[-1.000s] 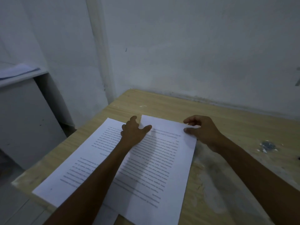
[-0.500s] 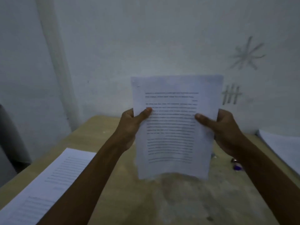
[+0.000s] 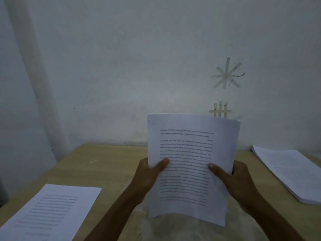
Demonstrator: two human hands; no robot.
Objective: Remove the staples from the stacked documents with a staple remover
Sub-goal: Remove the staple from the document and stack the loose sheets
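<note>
I hold a printed document [image 3: 191,141] upright above the wooden table [image 3: 107,164], its text facing me. My left hand [image 3: 150,173] grips its left edge, thumb on the front of the page. My right hand [image 3: 232,180] grips the right edge the same way. A small dark mark, maybe a staple, shows at the document's top left corner. No staple remover is in view.
Another printed sheet [image 3: 52,209] lies flat at the table's front left. A thick stack of papers [image 3: 291,171] rests at the right edge. A white wall with tape marks [image 3: 225,75] stands close behind the table.
Both hands lifted the document off the table and raised it upright. Over the last half second it sank slightly and shifted right in view, while my head turned right.
</note>
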